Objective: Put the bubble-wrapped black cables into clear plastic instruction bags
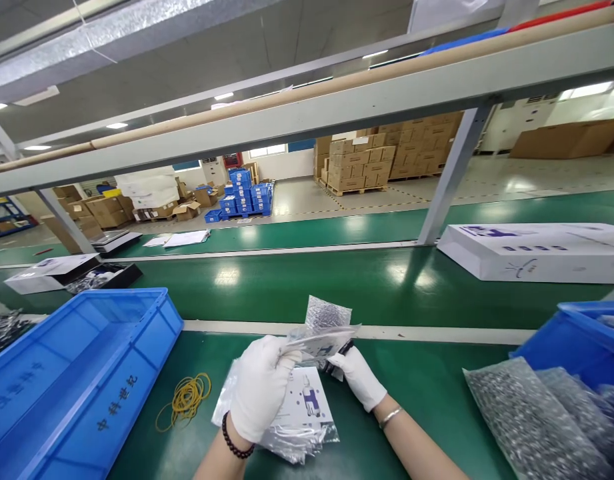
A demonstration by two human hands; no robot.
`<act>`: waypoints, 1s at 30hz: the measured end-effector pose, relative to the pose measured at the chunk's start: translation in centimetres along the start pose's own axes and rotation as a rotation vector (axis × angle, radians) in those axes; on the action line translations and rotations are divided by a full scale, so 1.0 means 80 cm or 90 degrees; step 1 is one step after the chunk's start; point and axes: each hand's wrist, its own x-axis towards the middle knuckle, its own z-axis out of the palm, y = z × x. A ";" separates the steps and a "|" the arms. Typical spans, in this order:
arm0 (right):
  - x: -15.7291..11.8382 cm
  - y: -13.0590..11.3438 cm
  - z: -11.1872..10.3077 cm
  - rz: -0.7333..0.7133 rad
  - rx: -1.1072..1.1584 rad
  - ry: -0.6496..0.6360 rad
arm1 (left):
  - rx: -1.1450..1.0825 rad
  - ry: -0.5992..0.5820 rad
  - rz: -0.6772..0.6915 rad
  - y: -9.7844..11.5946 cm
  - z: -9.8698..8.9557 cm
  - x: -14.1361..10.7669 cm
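Note:
My left hand, in a white glove, pinches a printed booklet in a clear plastic bag. Under that hand lies a stack of bagged booklets, the top one showing a purple device picture. My right hand, also gloved, has its fingers closed on a bubble-wrap pouch that stands up behind the held booklet. Something dark shows at the right fingertips; its kind is hidden. Left of the stack lies a loose bundle of yellow rubber bands.
A blue crate stands at left. At right, bubble-wrap pouches lie before another blue crate. Across the green conveyor sit a white box, an opened box and papers. A post rises behind.

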 end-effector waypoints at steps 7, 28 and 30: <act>-0.002 -0.002 0.001 0.042 0.001 0.029 | 0.006 0.007 0.013 0.004 -0.001 0.000; 0.002 0.013 -0.009 0.029 -0.067 0.020 | 0.004 0.018 0.033 0.008 -0.001 0.003; 0.003 0.016 -0.011 0.034 -0.076 0.025 | 0.000 0.019 0.033 0.008 -0.001 0.002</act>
